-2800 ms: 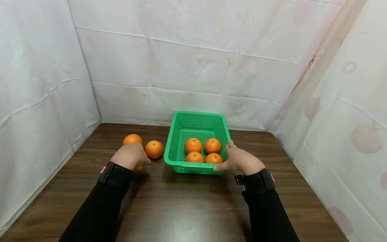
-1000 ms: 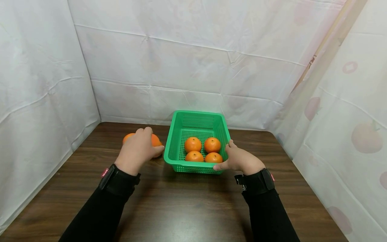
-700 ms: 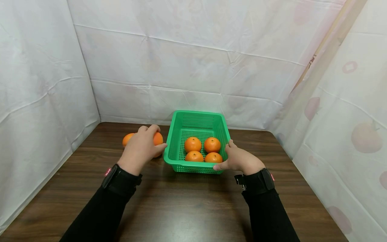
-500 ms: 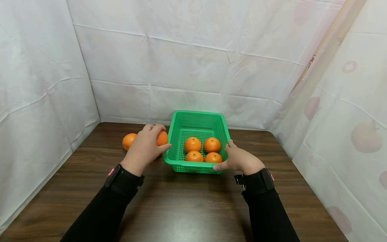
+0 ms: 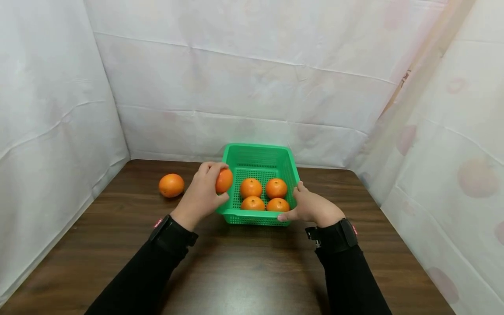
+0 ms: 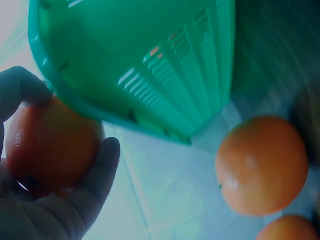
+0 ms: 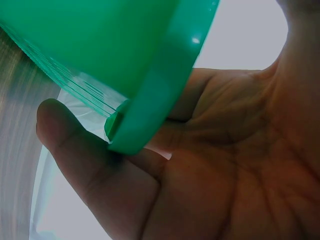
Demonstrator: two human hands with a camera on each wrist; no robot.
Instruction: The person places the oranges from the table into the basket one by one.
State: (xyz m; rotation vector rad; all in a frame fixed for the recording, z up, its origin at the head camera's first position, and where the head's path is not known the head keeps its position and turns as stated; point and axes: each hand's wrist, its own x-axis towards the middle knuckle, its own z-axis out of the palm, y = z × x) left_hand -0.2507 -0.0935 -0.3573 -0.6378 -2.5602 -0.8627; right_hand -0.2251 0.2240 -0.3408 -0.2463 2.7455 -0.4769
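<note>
My left hand point(image 5: 202, 191) holds an orange point(image 5: 224, 180) between fingers and thumb, just over the left rim of a green plastic basket point(image 5: 257, 218). In the left wrist view the held orange point(image 6: 55, 145) sits between thumb and fingers beside the basket's rim. At the basket's near right corner, my right hand point(image 5: 315, 208) grips the rim, its thumb on the front side. The right wrist view shows that rim point(image 7: 155, 95) lying between thumb and fingers. Inside the basket several oranges point(image 5: 251, 187) stand grouped toward the near end; its far end shows bare mesh.
Left of the basket another orange point(image 5: 171, 185) lies on the dark wooden table point(image 5: 244, 271). Two loose oranges show in the left wrist view, one whole point(image 6: 262, 165) and one cut off by the frame point(image 6: 289, 230). White sheets point(image 5: 236, 78) enclose the back and sides.
My left hand has taken hold of an orange and moved right with it, from the table to the basket's left rim. The right hand and basket have stayed in place.
</note>
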